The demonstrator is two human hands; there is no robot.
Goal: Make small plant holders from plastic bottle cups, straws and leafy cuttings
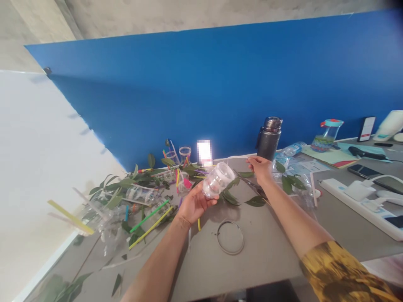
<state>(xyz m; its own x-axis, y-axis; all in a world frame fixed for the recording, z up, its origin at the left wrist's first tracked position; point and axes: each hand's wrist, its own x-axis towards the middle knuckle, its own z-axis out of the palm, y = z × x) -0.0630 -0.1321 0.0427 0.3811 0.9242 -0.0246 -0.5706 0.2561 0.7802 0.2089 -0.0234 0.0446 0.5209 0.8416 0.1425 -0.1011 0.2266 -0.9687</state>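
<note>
My left hand is closed around a clear cut plastic bottle piece, holding it above the grey table. My right hand reaches forward over the table, its fingers curled near a green leaf and beside a dark steel flask. What the right fingers hold, if anything, is hidden. A thin ring lies on the table below my left hand.
Green leaves, coloured straws and clear cups crowd the table's left. At the right lie a crushed water bottle, a white power strip, phones and a glass jar. A blue wall stands behind.
</note>
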